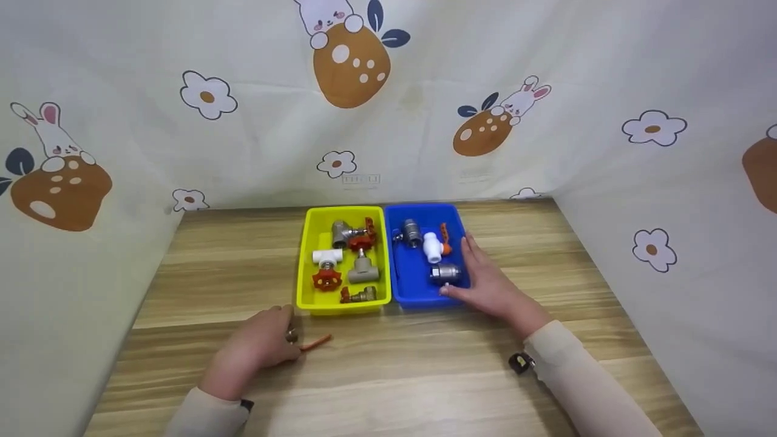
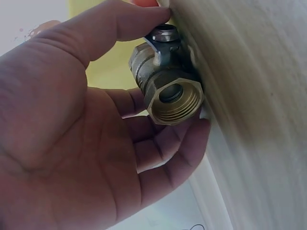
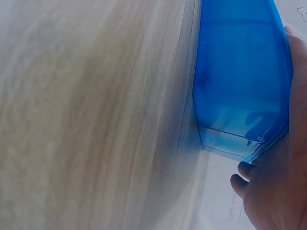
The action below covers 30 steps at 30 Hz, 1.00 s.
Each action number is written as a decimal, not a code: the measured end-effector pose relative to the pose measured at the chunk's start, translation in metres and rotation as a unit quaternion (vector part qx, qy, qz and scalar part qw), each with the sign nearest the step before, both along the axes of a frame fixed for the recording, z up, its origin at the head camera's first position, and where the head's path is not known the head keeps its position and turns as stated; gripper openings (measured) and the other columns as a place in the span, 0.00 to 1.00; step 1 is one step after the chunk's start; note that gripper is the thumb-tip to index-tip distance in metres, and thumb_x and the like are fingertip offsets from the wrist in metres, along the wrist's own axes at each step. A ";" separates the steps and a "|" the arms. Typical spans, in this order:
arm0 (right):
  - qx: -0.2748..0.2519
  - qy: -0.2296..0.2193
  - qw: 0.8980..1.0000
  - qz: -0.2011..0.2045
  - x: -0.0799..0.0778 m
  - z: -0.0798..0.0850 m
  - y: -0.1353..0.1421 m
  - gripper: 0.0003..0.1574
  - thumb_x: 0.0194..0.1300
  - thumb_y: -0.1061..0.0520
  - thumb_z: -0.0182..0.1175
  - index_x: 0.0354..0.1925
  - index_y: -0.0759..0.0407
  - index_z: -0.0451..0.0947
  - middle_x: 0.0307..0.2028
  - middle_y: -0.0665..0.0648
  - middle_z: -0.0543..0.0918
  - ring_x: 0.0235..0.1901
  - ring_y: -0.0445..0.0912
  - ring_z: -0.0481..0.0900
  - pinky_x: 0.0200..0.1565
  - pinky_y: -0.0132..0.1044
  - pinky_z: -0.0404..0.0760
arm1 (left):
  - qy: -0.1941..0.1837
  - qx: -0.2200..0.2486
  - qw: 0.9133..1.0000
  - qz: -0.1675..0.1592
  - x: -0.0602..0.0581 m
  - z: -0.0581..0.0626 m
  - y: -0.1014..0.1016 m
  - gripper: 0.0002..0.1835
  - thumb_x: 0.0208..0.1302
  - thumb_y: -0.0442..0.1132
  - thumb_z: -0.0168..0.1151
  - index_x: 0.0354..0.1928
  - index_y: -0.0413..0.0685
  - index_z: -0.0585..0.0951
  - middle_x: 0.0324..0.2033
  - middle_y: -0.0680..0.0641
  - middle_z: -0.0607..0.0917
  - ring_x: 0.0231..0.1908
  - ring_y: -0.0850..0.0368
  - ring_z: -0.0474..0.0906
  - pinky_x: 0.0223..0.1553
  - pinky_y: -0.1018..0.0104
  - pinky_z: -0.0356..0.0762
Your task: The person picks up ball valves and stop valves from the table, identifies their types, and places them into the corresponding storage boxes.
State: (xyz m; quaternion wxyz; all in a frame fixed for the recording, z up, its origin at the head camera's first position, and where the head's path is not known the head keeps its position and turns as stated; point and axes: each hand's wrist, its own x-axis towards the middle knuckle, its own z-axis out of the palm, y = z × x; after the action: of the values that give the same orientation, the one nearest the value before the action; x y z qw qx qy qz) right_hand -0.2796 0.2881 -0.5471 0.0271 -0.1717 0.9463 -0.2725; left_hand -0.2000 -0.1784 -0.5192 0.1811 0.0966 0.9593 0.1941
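Note:
In the head view my left hand (image 1: 258,343) is low over the table, left of centre, holding a brass ball valve (image 1: 292,335) with an orange lever (image 1: 317,343). The left wrist view shows the valve's threaded opening (image 2: 176,103) facing the camera, thumb by the lever's nut and fingers curled behind the body. My right hand (image 1: 488,285) rests at the right side of the blue bin (image 1: 416,297), its fingers fairly straight along the rim and thumb reaching over the front corner near a metal valve (image 1: 445,273). The right wrist view shows that hand against the bin's wall (image 3: 240,72).
Beside the blue bin stands a yellow bin (image 1: 343,308) with several red-handled valves, among them a white one (image 1: 328,258) and a grey one (image 1: 363,269). Inside the blue bin are also a metal valve (image 1: 412,233) and a white valve (image 1: 433,247). Patterned cloth (image 1: 261,152) walls surround the table.

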 end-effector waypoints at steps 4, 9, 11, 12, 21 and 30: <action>0.001 -0.001 1.000 -0.001 0.000 0.000 0.000 0.79 0.69 0.29 0.73 0.90 0.64 0.37 0.90 0.65 0.36 0.87 0.67 0.42 0.82 0.66 0.51 | -0.005 0.002 1.000 0.000 0.000 0.000 0.000 0.26 0.57 0.43 0.84 0.51 0.41 0.80 0.38 0.45 0.80 0.37 0.47 0.76 0.43 0.46 0.81; 0.008 -0.001 1.000 0.001 -0.001 -0.001 0.000 0.79 0.69 0.28 0.72 0.90 0.64 0.36 0.90 0.65 0.36 0.87 0.67 0.42 0.82 0.67 0.51 | -0.008 0.013 1.000 -0.004 0.000 0.001 -0.001 0.25 0.58 0.44 0.83 0.51 0.42 0.80 0.39 0.46 0.81 0.38 0.47 0.76 0.44 0.46 0.81; 0.004 0.000 1.000 0.002 -0.001 -0.001 0.000 0.80 0.69 0.27 0.72 0.90 0.65 0.36 0.90 0.66 0.36 0.87 0.67 0.42 0.82 0.66 0.51 | -0.012 0.022 1.000 -0.007 0.000 0.000 -0.001 0.25 0.58 0.44 0.83 0.50 0.43 0.80 0.38 0.47 0.81 0.38 0.48 0.76 0.44 0.47 0.80; 0.002 0.001 1.000 0.003 -0.001 -0.001 0.000 0.80 0.69 0.27 0.72 0.89 0.65 0.37 0.90 0.66 0.37 0.87 0.67 0.42 0.82 0.66 0.51 | -0.018 0.030 0.999 -0.006 0.000 0.000 -0.001 0.24 0.58 0.44 0.84 0.50 0.44 0.81 0.38 0.47 0.81 0.38 0.48 0.76 0.43 0.47 0.80; 0.002 0.001 1.000 0.003 0.000 -0.001 0.001 0.83 0.67 0.21 0.69 0.89 0.65 0.37 0.90 0.65 0.36 0.87 0.66 0.42 0.83 0.64 0.51 | -0.073 0.088 0.993 -0.001 0.002 0.004 0.007 0.24 0.59 0.48 0.86 0.50 0.52 0.82 0.40 0.50 0.83 0.40 0.50 0.78 0.42 0.50 0.80; 0.001 -0.005 1.000 0.001 0.001 0.000 0.001 0.82 0.67 0.22 0.70 0.90 0.64 0.36 0.90 0.64 0.36 0.87 0.66 0.42 0.83 0.64 0.51 | -0.087 0.105 0.990 -0.034 0.009 0.019 0.018 0.24 0.59 0.43 0.86 0.53 0.52 0.82 0.43 0.50 0.83 0.43 0.49 0.77 0.47 0.47 0.81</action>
State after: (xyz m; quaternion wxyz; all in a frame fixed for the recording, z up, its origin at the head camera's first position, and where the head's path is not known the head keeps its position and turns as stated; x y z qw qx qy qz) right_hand -0.2789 0.2887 -0.5466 0.0320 -0.1710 0.9464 -0.2722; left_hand -0.1905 -0.1601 -0.5003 0.2591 0.1304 0.9105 0.2948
